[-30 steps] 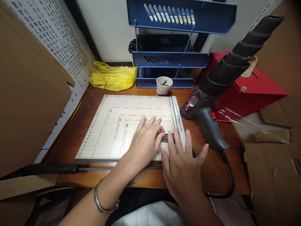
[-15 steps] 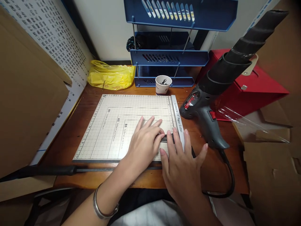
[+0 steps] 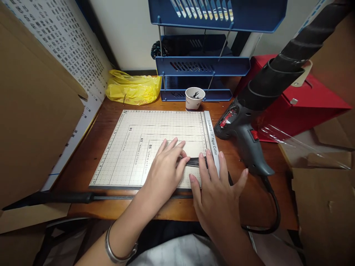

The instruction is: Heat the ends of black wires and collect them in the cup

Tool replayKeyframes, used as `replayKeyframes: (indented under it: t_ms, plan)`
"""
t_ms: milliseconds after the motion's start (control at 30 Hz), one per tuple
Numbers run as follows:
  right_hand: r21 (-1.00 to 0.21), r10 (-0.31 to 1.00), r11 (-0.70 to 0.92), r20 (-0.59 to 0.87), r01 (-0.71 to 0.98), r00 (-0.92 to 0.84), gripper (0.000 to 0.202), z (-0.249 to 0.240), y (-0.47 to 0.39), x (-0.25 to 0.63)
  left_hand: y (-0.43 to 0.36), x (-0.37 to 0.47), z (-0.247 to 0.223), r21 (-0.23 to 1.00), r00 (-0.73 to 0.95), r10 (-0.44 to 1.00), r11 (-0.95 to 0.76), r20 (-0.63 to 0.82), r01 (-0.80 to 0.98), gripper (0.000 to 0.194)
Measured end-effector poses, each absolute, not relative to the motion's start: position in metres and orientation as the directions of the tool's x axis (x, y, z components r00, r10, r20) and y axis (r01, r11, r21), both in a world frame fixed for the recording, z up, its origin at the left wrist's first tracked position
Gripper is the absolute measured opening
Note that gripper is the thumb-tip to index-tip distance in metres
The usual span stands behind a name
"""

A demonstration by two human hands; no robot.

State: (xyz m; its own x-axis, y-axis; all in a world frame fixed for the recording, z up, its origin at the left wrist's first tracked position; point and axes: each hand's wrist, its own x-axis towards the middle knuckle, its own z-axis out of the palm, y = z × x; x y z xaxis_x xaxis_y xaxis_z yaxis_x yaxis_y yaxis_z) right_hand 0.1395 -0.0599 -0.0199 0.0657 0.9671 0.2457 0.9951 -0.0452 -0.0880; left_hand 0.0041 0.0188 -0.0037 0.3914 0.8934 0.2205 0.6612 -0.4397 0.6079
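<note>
A bundle of thin black strands (image 3: 196, 162) lies flat across the right part of the paper cutter board (image 3: 111, 162). My left hand (image 3: 163, 166) pinches the left end of the strands between thumb and index finger, its other fingers stretched over the printed grid. With fingers spread, my right hand (image 3: 217, 195) rests palm down over the strands' right end, beside the metal edge strip (image 3: 212, 136). That right end is hidden under its fingers. The cutter's long blade arm with a black handle (image 3: 69, 197) lies along the near side of the board.
Behind the board stands a paper cup (image 3: 194, 102) holding small black pieces. A heat gun (image 3: 245, 129) stands nozzle-up at the right, before a red box (image 3: 310, 107). A blue tiered tray (image 3: 202, 66) and a yellow plastic bag (image 3: 133, 88) are at the back; cardboard (image 3: 33, 107) flanks the left.
My left hand has slid left relative to the right hand, and a longer stretch of black strands shows between them. The whole view has shifted slightly.
</note>
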Motion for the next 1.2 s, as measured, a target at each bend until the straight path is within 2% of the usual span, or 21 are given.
replayKeyframes:
  t_ms: [367,500,633,733,800,967,1067,1200]
  plan:
    - [-0.066,0.97,-0.04,0.236,0.997,0.055,0.054,-0.022,-0.06,0.142,0.007,-0.011,-0.001,0.604,0.292,0.932,-0.361,0.213,0.71,0.014]
    - [-0.038,0.971,-0.039,0.236,0.999,0.047,0.054,-0.022,-0.06,0.142,0.006,-0.014,-0.002,0.585,0.301,0.935,-0.353,0.189,0.73,0.012]
    - [-0.012,0.974,-0.029,0.225,1.0,0.03,0.054,-0.021,-0.06,0.141,0.005,-0.011,-0.004,0.547,0.304,0.925,-0.38,0.227,0.746,0.013]
    - [-0.017,0.975,-0.028,0.219,0.999,0.031,0.054,-0.02,-0.06,0.141,-0.001,-0.01,-0.002,0.475,0.312,0.901,-0.426,0.302,0.771,0.025]
    - [-0.019,0.974,-0.027,0.224,0.999,0.031,0.054,-0.02,-0.06,0.141,-0.007,-0.008,0.0,0.391,0.385,0.863,-0.494,0.326,0.776,0.035]
    - [-0.021,0.97,-0.01,0.243,1.0,0.014,0.052,-0.021,-0.061,0.143,-0.018,-0.003,0.0,0.203,0.61,0.755,-0.653,0.241,0.729,0.057]
    - [-0.026,0.968,-0.004,0.25,1.0,0.01,0.053,-0.02,-0.061,0.143,-0.02,-0.003,-0.004,0.142,0.661,0.723,-0.689,0.201,0.71,0.077]
    - [-0.075,0.975,0.009,0.222,0.997,0.008,0.053,-0.02,-0.063,0.145,-0.018,-0.004,-0.007,0.118,0.692,0.694,-0.718,0.199,0.686,0.092]
